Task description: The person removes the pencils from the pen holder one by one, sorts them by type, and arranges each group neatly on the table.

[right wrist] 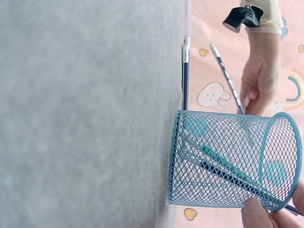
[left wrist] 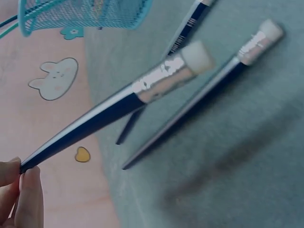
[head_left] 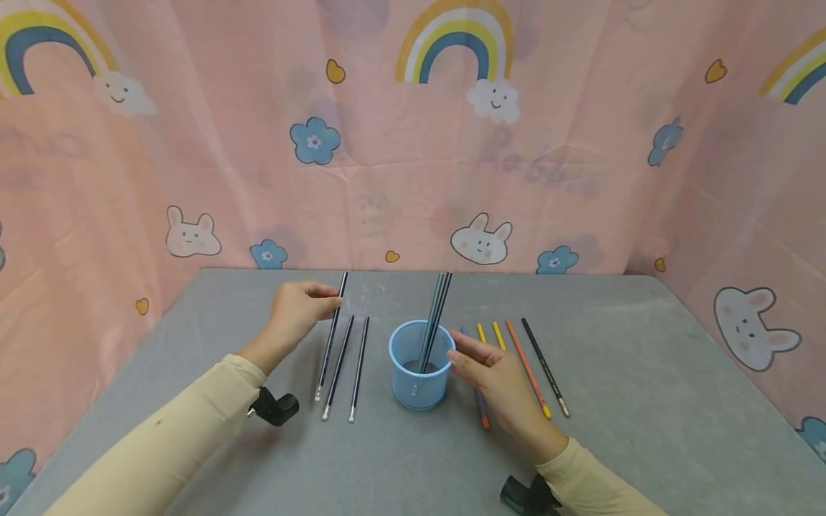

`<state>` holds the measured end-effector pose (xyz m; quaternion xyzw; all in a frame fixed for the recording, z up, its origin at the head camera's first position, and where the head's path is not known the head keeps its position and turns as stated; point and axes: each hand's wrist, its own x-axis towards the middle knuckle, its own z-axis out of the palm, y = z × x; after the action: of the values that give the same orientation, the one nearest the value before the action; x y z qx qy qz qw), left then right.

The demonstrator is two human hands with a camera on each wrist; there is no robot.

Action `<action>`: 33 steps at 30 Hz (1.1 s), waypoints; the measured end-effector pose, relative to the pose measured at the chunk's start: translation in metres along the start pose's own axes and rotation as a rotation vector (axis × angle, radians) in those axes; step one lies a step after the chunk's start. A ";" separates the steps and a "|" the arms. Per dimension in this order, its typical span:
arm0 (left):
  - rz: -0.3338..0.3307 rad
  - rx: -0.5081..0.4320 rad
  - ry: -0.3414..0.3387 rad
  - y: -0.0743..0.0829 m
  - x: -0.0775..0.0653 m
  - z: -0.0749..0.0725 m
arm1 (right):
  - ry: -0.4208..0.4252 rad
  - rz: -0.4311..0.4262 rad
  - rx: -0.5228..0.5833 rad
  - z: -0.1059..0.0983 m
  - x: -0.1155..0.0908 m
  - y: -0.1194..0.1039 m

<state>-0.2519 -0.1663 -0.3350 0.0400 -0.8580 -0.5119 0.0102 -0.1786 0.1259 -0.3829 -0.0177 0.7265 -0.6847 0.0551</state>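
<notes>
My left hand (head_left: 293,315) pinches a dark blue striped pencil (left wrist: 90,121) by its narrow end. Its eraser end hangs downward, lifted off the table in the left wrist view. Two similar dark pencils, one (head_left: 338,369) beside another (head_left: 359,369), lie between that hand and a light blue mesh pencil cup (head_left: 419,390). The cup stands upright, and my right hand (head_left: 500,387) holds its rim between thumb and fingers. Green and dark pencils (head_left: 434,322) lean inside the cup, eraser ends down.
To the cup's right lie a purple pencil (head_left: 482,412), two yellow-ended pencils partly hidden by the right hand, an orange pencil (head_left: 528,373) and a black pencil (head_left: 545,365). A pink patterned cloth (head_left: 400,179) hangs behind the grey table (head_left: 645,401).
</notes>
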 end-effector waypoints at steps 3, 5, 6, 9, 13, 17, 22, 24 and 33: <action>-0.017 0.028 -0.005 -0.008 0.004 0.001 | 0.003 -0.001 0.000 0.001 0.000 0.000; -0.022 0.052 -0.010 -0.013 0.008 0.003 | 0.003 -0.002 0.000 0.000 0.001 0.000; -0.024 0.068 -0.010 -0.016 0.009 0.003 | 0.004 -0.001 0.000 0.000 0.001 0.000; -0.017 0.124 -0.013 -0.023 0.011 0.005 | 0.003 0.001 0.000 0.001 0.001 0.001; -0.020 0.184 -0.013 -0.032 0.012 0.007 | 0.003 0.000 -0.002 0.001 0.000 0.000; -0.040 0.201 -0.019 -0.038 0.012 0.009 | 0.003 -0.001 0.000 0.000 0.000 0.000; -0.064 0.207 -0.020 -0.043 0.013 0.011 | -0.001 -0.003 -0.003 0.000 0.000 -0.001; -0.072 0.208 -0.021 -0.045 0.014 0.011 | -0.001 -0.003 -0.004 0.000 0.000 -0.001; -0.117 0.220 -0.025 -0.053 0.017 0.015 | 0.008 0.005 -0.015 0.000 -0.001 -0.001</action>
<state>-0.2667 -0.1800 -0.3893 0.0844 -0.9052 -0.4151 -0.0345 -0.1780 0.1262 -0.3820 -0.0135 0.7318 -0.6793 0.0536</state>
